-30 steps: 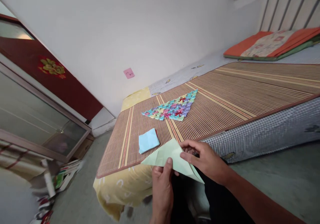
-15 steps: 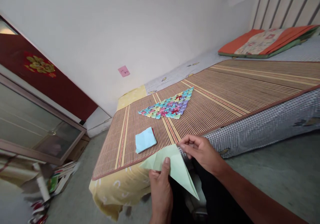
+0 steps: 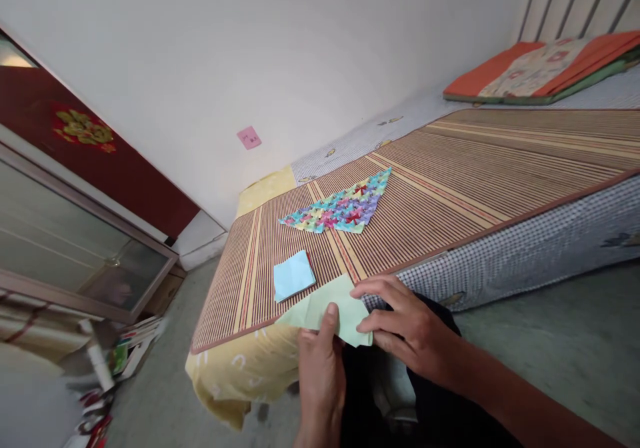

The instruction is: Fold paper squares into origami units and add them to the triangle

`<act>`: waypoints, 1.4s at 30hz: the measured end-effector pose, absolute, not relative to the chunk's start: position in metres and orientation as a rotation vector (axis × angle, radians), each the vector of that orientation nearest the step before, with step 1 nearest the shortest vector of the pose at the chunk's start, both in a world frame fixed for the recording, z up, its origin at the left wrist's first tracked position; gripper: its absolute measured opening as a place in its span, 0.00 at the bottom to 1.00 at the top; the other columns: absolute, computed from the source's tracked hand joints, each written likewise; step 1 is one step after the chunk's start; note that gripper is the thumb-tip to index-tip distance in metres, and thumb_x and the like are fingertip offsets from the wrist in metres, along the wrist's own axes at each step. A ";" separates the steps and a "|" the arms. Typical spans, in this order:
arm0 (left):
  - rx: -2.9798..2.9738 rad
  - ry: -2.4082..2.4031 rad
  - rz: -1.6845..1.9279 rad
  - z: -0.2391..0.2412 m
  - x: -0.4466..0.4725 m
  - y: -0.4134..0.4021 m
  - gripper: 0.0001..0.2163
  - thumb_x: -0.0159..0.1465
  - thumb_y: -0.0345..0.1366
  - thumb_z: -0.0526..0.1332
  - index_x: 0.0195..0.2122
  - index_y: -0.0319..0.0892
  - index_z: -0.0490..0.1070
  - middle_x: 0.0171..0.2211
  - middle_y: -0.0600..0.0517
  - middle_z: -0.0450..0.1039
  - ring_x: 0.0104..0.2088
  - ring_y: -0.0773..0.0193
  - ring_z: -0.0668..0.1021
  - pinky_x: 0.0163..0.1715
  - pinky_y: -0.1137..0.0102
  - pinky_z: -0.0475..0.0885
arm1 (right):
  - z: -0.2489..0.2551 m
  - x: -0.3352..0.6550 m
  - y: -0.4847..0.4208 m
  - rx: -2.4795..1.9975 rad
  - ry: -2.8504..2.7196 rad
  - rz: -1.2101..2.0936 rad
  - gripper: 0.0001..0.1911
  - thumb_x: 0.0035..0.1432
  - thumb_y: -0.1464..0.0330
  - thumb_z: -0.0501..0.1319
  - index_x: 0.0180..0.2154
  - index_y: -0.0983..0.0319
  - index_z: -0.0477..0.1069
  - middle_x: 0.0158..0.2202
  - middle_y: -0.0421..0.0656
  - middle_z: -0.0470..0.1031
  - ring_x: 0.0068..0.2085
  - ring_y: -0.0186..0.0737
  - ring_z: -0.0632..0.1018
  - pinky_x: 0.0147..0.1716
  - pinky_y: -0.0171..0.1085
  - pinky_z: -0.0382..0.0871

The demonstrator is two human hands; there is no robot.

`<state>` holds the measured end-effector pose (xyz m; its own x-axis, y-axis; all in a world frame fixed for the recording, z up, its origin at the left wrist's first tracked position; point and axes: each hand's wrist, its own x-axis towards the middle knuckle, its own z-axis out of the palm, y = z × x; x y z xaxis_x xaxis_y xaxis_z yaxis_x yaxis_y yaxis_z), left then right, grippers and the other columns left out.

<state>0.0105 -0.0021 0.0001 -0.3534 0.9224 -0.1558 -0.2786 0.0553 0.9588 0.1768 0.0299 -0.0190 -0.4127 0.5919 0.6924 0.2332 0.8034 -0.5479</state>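
Both of my hands hold a pale green sheet of paper at the near corner of the bed. My left hand pinches its lower edge, thumb on top. My right hand grips the right side, fingers curled over a folded flap. Just beyond the sheet lies a small stack of light blue paper squares on the striped bamboo mat. Farther back on the mat lies a flat triangular piece made of many coloured folded papers.
The bed has a yellow sheet at its corner and a checked side. A folded orange blanket lies at the far end. A pink note is stuck on the white wall. Glass cabinet and clutter stand at left.
The long pointed tip of the green sheet has been folded in, so the paper looks shorter. My right hand moved down onto the fold. The view shifted slightly.
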 end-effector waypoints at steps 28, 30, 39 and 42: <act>0.360 1.266 1.754 -0.003 0.012 0.011 0.13 0.66 0.28 0.64 0.51 0.39 0.77 0.40 0.44 0.85 0.38 0.60 0.85 0.38 0.69 0.81 | -0.042 0.193 0.042 -0.685 -1.588 1.819 0.12 0.60 0.63 0.63 0.30 0.65 0.78 0.26 0.44 0.81 0.25 0.35 0.79 0.26 0.33 0.69; 0.379 1.282 1.782 -0.003 0.011 0.012 0.13 0.67 0.28 0.63 0.52 0.40 0.77 0.41 0.44 0.85 0.38 0.60 0.85 0.37 0.70 0.81 | -0.044 0.199 0.043 -0.691 -1.607 1.799 0.12 0.61 0.64 0.63 0.30 0.65 0.77 0.26 0.44 0.80 0.25 0.36 0.79 0.27 0.33 0.70; 0.427 1.279 1.712 -0.008 0.013 0.013 0.16 0.61 0.31 0.69 0.52 0.40 0.77 0.45 0.43 0.84 0.41 0.57 0.85 0.39 0.68 0.80 | -0.037 0.189 0.035 -0.733 -1.841 0.726 0.22 0.61 0.79 0.59 0.55 0.59 0.73 0.55 0.49 0.75 0.55 0.46 0.76 0.53 0.45 0.72; 0.412 1.219 1.636 -0.009 0.016 0.011 0.18 0.58 0.31 0.71 0.50 0.39 0.78 0.44 0.43 0.84 0.42 0.56 0.85 0.40 0.67 0.80 | -0.034 0.180 0.032 -0.605 -1.988 0.416 0.24 0.64 0.82 0.55 0.55 0.57 0.73 0.62 0.49 0.70 0.62 0.48 0.69 0.60 0.50 0.64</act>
